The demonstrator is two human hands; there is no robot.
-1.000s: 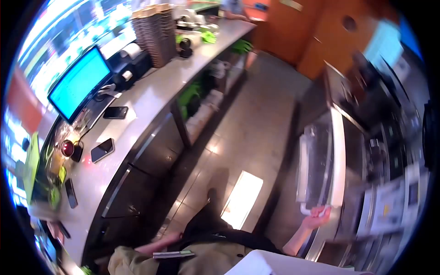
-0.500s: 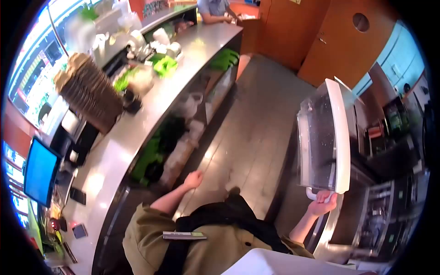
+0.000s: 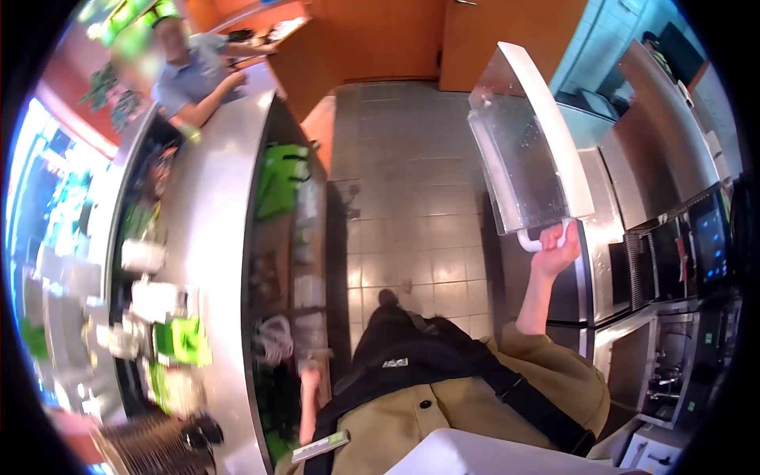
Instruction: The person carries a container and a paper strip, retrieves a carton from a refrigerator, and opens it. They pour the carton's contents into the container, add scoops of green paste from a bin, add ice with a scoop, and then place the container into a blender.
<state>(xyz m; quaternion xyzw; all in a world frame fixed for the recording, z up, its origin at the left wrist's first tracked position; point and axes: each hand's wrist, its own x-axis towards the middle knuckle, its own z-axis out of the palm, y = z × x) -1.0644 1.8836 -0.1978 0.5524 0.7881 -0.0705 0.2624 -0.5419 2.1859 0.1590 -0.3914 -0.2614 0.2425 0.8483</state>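
Observation:
My right hand is closed round the white loop handle of a clear plastic bin. The bin has a thick white edge along its right side, and drops of water cling to its clear wall. It is held tilted, out in front of me on the right, beside the steel counter. My left hand hangs low at my left side, close to the open shelves under the counter. Its fingers look curled in, and nothing shows in them, though the hand is slightly blurred.
A long counter runs along my left, with green bags on its shelves and stacked brown cup carriers on top. A person leans at its far end. Steel equipment lines the right. A tiled floor leads to wooden doors.
My view has turned left-to-right so the aisle now lies straight ahead. The bin stays in my right hand. My left hand has dropped back beside the shelves, and the far person appears nearer.

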